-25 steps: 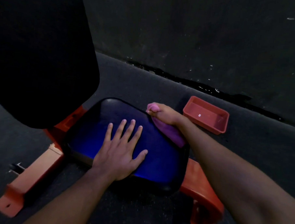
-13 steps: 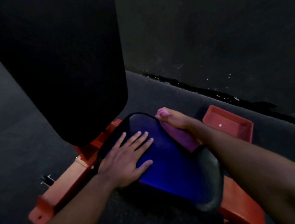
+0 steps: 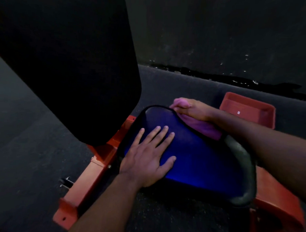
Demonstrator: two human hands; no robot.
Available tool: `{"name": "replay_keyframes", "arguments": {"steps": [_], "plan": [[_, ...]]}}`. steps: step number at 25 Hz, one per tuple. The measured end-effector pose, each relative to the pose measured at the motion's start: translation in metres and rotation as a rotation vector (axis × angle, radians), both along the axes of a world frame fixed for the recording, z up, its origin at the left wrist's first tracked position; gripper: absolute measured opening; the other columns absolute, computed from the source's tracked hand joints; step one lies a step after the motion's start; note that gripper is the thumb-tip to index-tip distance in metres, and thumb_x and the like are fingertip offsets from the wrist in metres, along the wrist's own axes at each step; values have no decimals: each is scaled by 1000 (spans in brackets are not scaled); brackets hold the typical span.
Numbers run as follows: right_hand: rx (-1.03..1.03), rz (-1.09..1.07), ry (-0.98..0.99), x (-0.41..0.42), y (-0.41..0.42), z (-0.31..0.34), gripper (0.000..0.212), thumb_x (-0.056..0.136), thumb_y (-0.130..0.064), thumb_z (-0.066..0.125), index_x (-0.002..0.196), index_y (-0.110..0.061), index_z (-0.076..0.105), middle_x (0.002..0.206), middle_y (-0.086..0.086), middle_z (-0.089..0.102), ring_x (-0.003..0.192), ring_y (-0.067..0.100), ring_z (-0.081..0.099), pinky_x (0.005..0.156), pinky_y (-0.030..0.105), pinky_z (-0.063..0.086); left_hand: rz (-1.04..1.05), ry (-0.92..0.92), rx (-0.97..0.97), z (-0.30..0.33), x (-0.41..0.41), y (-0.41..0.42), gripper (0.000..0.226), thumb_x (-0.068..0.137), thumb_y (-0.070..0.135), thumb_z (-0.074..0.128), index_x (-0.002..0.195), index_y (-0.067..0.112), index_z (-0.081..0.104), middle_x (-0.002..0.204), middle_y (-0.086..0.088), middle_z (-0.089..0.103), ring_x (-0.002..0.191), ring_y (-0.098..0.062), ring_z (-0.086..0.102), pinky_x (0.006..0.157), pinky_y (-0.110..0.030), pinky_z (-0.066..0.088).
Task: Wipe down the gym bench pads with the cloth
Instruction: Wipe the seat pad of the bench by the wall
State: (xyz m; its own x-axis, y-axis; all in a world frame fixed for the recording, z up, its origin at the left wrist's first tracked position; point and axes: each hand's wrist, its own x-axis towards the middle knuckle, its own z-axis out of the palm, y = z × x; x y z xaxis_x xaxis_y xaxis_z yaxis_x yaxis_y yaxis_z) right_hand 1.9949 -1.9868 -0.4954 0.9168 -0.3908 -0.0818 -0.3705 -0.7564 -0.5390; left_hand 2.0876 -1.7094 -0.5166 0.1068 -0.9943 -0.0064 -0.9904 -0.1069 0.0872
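Note:
The bench's seat pad (image 3: 199,161) is dark with a blue sheen and sits low at centre. My left hand (image 3: 147,156) lies flat on its near left part, fingers spread. My right hand (image 3: 192,109) grips a pink cloth (image 3: 206,128) at the pad's far right edge; the cloth trails along that edge under my wrist. The large black back pad (image 3: 63,59) rises at the left, tilted up.
The orange-red bench frame (image 3: 91,179) runs under the pads, with a foot at the right (image 3: 276,200). A red plastic tray (image 3: 249,107) sits on the dark floor beyond my right arm. A dark wall (image 3: 222,31) stands close behind.
The view has shifted left and up, so the back pad fills more of the frame. My right hand with the cloth has stayed at the seat pad's far edge; my left hand stays flat.

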Motion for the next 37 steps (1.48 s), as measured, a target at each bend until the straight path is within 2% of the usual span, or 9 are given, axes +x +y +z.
{"name": "replay_keyframes", "arguments": {"steps": [6,11,16,19,22,26,29,33,37], "plan": [[-99,23,155,96,33,16,27,105,-43,46,121,-26,58,125,7,61,118,29,60,98,41,45,12,-3,-11,-2,0,1,73,101,69,15,164,40,-7,168,15,-23,155,-5,-22,128,-46,-14],[-236,168,71,94,40,32,26,107,-38,44,120,-19,56,113,7,54,109,30,61,85,34,40,10,32,-58,2,1,3,70,103,63,22,166,36,11,174,10,2,160,-9,-4,130,-47,-2],[-757,327,402,76,38,78,36,89,-27,64,122,-35,51,123,2,45,108,30,58,86,40,45,343,197,-181,-14,-86,27,62,107,47,26,164,22,29,172,2,23,160,-18,13,128,-46,4],[-530,283,185,80,50,82,57,87,-23,68,139,-26,46,123,4,42,104,26,59,86,33,43,409,213,-261,-22,-106,24,60,105,45,30,160,20,38,169,2,32,158,-19,22,127,-43,6],[-285,22,-76,82,62,47,48,89,-31,67,129,-10,52,123,14,56,108,31,62,89,35,48,409,158,-259,-15,-94,13,68,102,46,19,162,18,31,172,-1,24,159,-21,15,129,-44,1],[-334,100,137,93,68,30,34,100,-58,45,114,-29,58,116,5,69,107,29,65,98,46,49,320,150,-176,-14,-93,10,65,106,46,15,165,18,18,175,-1,8,161,-22,0,129,-46,-3],[-298,79,287,108,65,42,36,97,-65,50,108,-31,59,109,1,66,96,22,62,84,36,48,231,157,-162,-9,-98,6,61,111,44,22,166,19,13,175,0,5,161,-22,-5,130,-48,-4],[-319,136,132,94,81,36,20,100,-49,55,105,-32,62,100,-8,67,92,13,66,77,29,49,175,181,-174,-14,-103,3,61,111,45,25,166,19,15,175,0,8,161,-21,-3,130,-49,-3],[-402,559,-269,79,134,25,8,94,-22,70,102,-22,73,96,-26,63,87,3,62,78,9,38,146,139,-203,-12,-106,4,60,110,44,32,164,19,25,172,1,22,160,-20,11,130,-44,5]]}}
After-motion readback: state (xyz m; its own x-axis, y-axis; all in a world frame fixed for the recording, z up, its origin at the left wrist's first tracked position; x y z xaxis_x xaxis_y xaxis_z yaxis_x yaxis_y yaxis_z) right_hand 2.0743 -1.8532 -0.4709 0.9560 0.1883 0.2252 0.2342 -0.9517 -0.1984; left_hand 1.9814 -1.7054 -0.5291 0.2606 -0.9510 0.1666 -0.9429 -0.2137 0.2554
